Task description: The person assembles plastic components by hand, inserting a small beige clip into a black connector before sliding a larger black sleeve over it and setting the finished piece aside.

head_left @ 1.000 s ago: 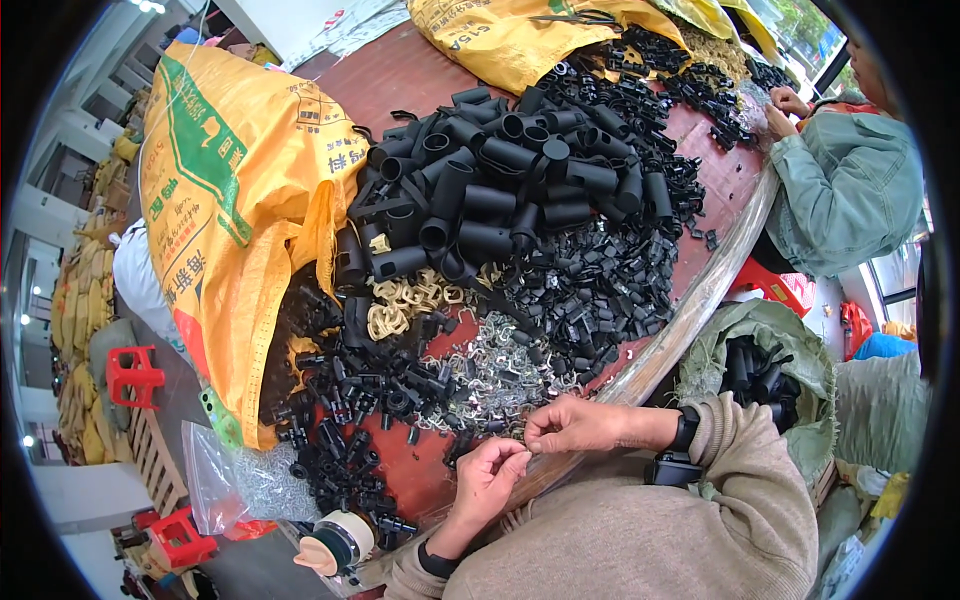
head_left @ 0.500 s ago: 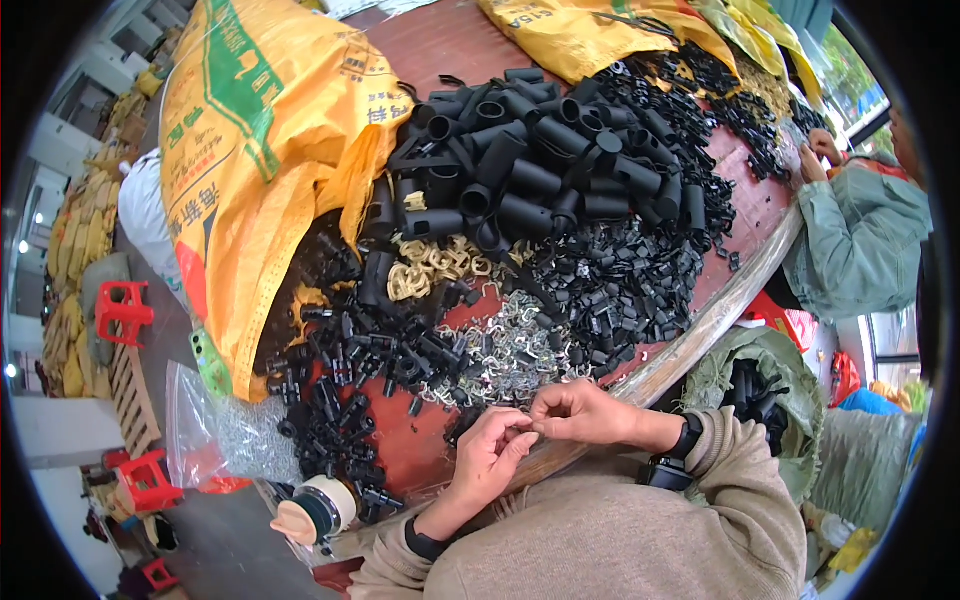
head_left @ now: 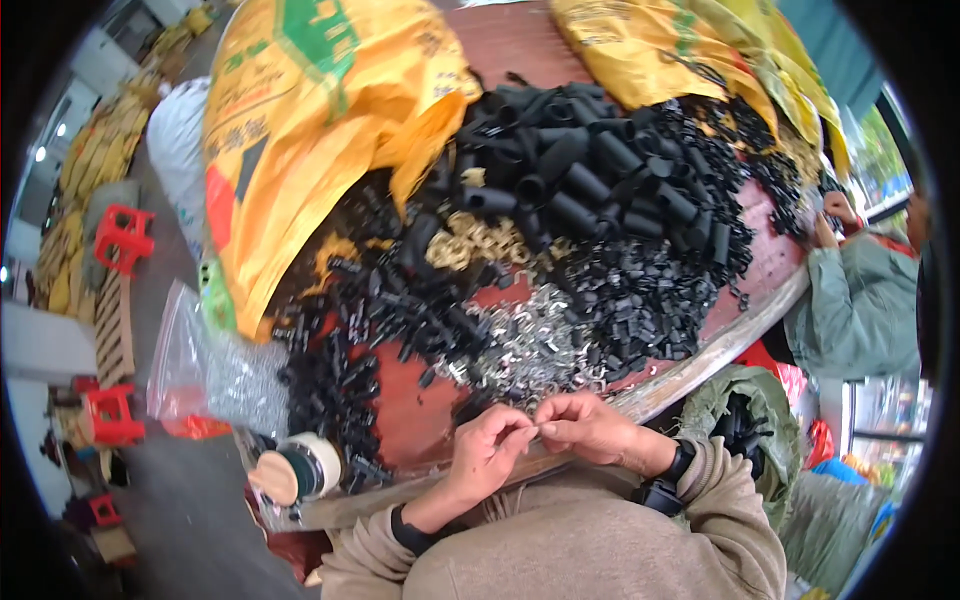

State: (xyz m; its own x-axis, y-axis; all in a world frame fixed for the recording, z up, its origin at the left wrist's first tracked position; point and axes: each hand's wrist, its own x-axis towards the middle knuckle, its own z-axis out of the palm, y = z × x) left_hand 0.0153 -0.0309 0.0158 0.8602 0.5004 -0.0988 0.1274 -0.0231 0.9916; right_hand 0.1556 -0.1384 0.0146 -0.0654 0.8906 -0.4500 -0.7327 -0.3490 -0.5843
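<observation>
My left hand and my right hand meet in front of my chest, at the near edge of the red table. Both are pinched closed, fingertips nearly touching, around something too small to make out. Just beyond them lies a heap of small silvery metal clips. Small black plastic pieces are piled to its right, and black fittings to its left. Farther back are large black tubes and a cluster of beige rings.
Yellow woven sacks lie at the back. At the left edge are a clear plastic bag of small parts and a lidded jar. A green sack stands right of me. Another person works at the far right.
The view has shifted, so the table's contents appear displaced to the right. My hands stay together in the same pinch, with the fingers slightly rearranged.
</observation>
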